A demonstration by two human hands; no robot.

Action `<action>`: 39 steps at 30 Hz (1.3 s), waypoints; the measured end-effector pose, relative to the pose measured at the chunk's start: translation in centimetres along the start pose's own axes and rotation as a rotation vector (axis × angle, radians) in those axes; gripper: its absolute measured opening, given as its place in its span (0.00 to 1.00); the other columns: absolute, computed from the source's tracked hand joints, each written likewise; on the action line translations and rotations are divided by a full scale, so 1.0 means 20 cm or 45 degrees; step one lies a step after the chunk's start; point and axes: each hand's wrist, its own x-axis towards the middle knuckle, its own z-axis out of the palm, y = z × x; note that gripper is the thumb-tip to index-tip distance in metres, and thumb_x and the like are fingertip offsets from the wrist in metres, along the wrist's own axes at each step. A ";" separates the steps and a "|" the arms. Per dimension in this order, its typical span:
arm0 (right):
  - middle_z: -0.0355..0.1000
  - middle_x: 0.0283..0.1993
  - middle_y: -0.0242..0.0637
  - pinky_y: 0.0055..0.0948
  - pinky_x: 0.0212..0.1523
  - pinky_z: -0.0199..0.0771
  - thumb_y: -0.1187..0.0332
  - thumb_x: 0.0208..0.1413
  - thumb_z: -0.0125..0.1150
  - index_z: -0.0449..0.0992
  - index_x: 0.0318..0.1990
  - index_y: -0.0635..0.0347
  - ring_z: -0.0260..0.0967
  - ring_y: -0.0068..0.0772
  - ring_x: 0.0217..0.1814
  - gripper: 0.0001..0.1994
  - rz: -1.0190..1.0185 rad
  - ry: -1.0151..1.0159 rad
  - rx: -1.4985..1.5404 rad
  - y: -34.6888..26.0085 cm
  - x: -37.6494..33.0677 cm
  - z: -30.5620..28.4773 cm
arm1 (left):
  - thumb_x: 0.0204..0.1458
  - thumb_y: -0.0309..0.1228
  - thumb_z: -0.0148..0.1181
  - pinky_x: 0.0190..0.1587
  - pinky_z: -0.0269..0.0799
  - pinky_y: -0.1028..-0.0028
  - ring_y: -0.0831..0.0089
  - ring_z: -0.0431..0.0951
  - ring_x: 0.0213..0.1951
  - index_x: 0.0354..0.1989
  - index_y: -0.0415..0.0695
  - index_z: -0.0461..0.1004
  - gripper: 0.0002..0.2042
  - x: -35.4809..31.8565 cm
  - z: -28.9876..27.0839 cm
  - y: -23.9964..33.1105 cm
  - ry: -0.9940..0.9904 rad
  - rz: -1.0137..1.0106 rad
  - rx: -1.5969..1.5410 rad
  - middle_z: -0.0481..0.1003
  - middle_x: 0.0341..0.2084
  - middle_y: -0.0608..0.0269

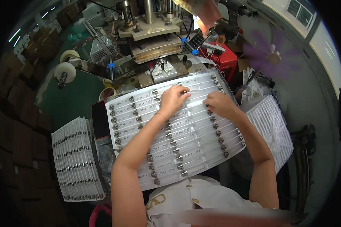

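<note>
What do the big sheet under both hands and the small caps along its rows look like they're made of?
The sheet looks like clear, glossy plastic film: light glares off it and its rows of pockets show through. The caps look like metal, grey and shiny, though they are too small to be sure. The left hand and right hand rest on the sheet's far rows.

Work surface is a cluttered dark bench (74,100) in front of a press machine (151,36). Lying on it: big clear blister sheet (185,140) with rows of small metal-tipped parts (centre), a second filled sheet (75,159) at left, white stack (272,128) at right, tape rolls (66,70) farther back.
</note>
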 end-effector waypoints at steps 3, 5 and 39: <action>0.71 0.37 0.36 0.35 0.46 0.67 0.74 0.43 0.64 0.77 0.35 0.57 0.66 0.41 0.43 0.09 0.003 -0.007 0.058 0.02 -0.01 0.00 | 0.45 0.35 0.66 0.34 0.73 0.70 0.64 0.78 0.33 0.35 0.47 0.79 0.10 0.03 0.03 0.02 -0.030 0.219 0.413 0.77 0.27 0.59; 0.72 0.37 0.37 0.35 0.46 0.68 0.74 0.43 0.64 0.77 0.36 0.58 0.67 0.42 0.43 0.10 -0.028 0.012 0.109 0.03 -0.01 -0.01 | 0.43 0.35 0.66 0.33 0.73 0.67 0.64 0.77 0.34 0.32 0.47 0.77 0.09 0.03 0.03 0.04 -0.015 0.473 0.700 0.73 0.25 0.63; 0.70 0.52 0.41 0.34 0.45 0.74 0.74 0.43 0.68 0.69 0.52 0.59 0.73 0.41 0.49 0.25 0.224 0.491 0.257 0.01 0.99 0.18 | 0.45 0.25 0.63 0.21 0.68 0.72 0.71 0.71 0.19 0.45 0.51 0.78 0.16 -0.72 -0.50 -0.03 0.178 0.144 0.294 0.68 0.17 0.66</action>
